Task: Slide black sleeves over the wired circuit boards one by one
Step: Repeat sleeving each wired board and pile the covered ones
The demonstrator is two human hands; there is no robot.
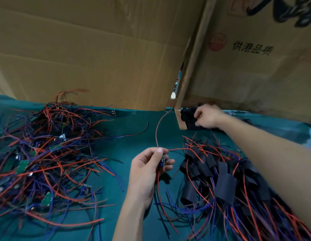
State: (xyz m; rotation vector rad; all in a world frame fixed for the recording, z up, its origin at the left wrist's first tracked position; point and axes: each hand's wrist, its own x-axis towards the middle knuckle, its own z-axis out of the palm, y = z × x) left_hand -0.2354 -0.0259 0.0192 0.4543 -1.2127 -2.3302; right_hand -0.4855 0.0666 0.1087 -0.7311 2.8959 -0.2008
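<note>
I am seeing the left hand (147,173) pinching a small circuit board (162,162) upright above the green cloth (133,129), its thin red wire (157,129) arcing up. The right hand (207,116) is reaching far, fingers curling into a heap of limp black sleeves (187,117) beside the cardboard wall (99,49).

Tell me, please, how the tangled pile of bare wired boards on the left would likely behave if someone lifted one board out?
The wired boards would probably snag: their red and blue leads cross thickly. The leads look floppy, drooping in loose curves on the green cloth. Each board seems light, like the one the left hand pinches.
</note>
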